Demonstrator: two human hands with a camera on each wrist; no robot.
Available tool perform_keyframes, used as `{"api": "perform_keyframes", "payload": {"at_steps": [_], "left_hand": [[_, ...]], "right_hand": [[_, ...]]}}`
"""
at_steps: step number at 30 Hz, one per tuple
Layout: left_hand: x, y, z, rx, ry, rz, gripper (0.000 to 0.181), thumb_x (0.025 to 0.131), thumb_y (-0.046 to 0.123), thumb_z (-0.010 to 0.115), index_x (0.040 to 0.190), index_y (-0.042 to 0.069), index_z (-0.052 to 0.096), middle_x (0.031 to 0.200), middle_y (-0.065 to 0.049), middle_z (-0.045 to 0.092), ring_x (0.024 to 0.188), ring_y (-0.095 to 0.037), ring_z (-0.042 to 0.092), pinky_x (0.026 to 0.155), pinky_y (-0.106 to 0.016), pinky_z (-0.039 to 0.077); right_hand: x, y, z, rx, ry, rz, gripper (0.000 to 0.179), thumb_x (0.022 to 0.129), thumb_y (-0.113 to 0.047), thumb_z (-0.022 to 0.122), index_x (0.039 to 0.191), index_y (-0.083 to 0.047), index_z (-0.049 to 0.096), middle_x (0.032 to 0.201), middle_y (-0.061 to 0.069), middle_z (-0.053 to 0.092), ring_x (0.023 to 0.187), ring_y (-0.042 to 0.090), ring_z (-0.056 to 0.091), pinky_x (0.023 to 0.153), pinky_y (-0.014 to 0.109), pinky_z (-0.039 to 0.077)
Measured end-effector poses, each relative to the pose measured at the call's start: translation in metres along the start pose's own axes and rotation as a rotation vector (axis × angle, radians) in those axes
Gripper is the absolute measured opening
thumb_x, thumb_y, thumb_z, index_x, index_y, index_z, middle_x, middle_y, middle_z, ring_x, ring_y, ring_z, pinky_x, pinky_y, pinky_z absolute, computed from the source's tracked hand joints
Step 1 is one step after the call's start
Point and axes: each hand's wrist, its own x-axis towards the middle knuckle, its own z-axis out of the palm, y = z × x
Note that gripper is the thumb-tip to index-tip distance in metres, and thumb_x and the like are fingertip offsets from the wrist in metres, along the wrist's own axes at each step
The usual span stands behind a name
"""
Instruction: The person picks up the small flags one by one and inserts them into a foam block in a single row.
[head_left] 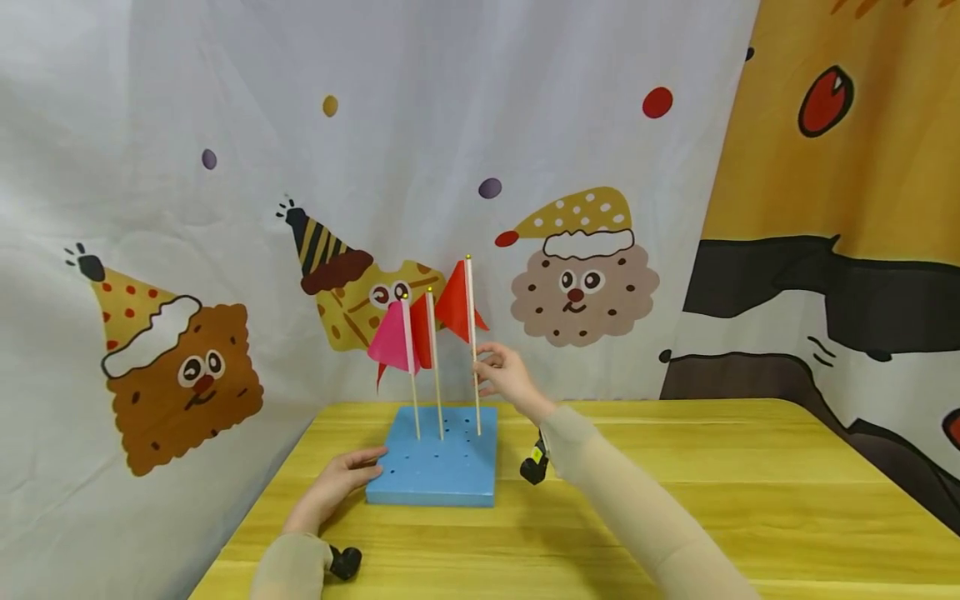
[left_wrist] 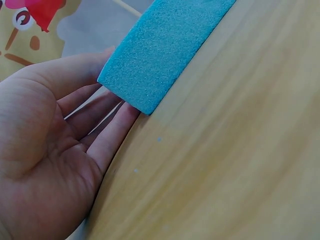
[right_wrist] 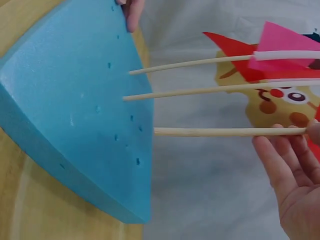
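A light-blue foam block (head_left: 431,483) with small holes lies on the table. A pink flag (head_left: 392,337) and a red flag (head_left: 422,333) stand upright on thin wooden sticks in it. My right hand (head_left: 510,379) pinches the stick (right_wrist: 230,131) of another red flag (head_left: 453,304), right of those two. The lower tip of this stick appears at the block's top face; whether it sits in a hole I cannot tell. With extended fingers, my left hand (left_wrist: 55,130) touches the block's left side; some fingertips are hidden behind the foam in the left wrist view.
The yellow wooden table (head_left: 675,492) stretches to the right of the block. Behind it hangs a white cloth (head_left: 420,83) printed with cartoon biscuits. A black wrist device (head_left: 534,462) shows beside the right sleeve, another (head_left: 345,563) at the left sleeve.
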Motion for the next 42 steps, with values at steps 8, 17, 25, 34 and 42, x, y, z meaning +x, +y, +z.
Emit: {"api": "perform_keyframes", "payload": {"at_steps": [8,17,25,34,42], "left_hand": [[0.000,0.006,0.002,0.037,0.001,-0.006,0.051,0.098,0.024,0.061,0.142,0.002,0.049,0.146,-0.023,0.041,0.129,-0.040,0.044,0.104,-0.049,0.042],[0.001,0.007,0.003,0.027,-0.001,0.015,0.049,0.098,0.021,0.060,0.141,-0.001,0.049,0.145,-0.025,0.041,0.129,-0.041,0.044,0.104,-0.049,0.041],[0.000,0.008,0.003,0.024,-0.010,0.025,0.050,0.098,0.022,0.060,0.141,0.000,0.049,0.146,-0.024,0.041,0.130,-0.040,0.043,0.104,-0.050,0.041],[0.000,0.005,0.002,0.027,-0.015,0.013,0.051,0.098,0.024,0.060,0.142,0.002,0.049,0.147,-0.023,0.041,0.130,-0.040,0.043,0.104,-0.049,0.041],[-0.001,0.002,0.000,0.046,0.024,-0.011,0.049,0.096,0.024,0.063,0.140,0.005,0.053,0.144,-0.020,0.045,0.128,-0.039,0.046,0.103,-0.049,0.043]], "right_hand": [[0.004,0.019,0.012,-0.007,0.035,-0.016,0.023,0.098,-0.005,0.058,0.120,-0.001,0.056,0.094,0.022,0.063,0.094,0.049,0.060,0.070,0.045,0.060],[0.005,0.031,0.021,-0.035,0.026,-0.019,0.025,0.098,-0.002,0.055,0.122,0.002,0.055,0.100,0.035,0.058,0.089,0.045,0.061,0.072,0.050,0.058],[0.007,0.040,0.021,-0.034,0.043,-0.013,0.020,0.098,-0.003,0.057,0.118,0.000,0.057,0.090,0.026,0.061,0.082,0.036,0.063,0.075,0.059,0.055],[0.009,0.046,0.022,-0.041,0.038,-0.022,0.022,0.097,-0.002,0.057,0.119,0.003,0.056,0.088,0.023,0.063,0.084,0.038,0.064,0.071,0.052,0.058],[0.004,0.050,0.025,-0.044,0.021,0.003,0.023,0.097,-0.005,0.058,0.120,0.000,0.057,0.096,0.030,0.062,0.087,0.041,0.063,0.066,0.039,0.060]]}}
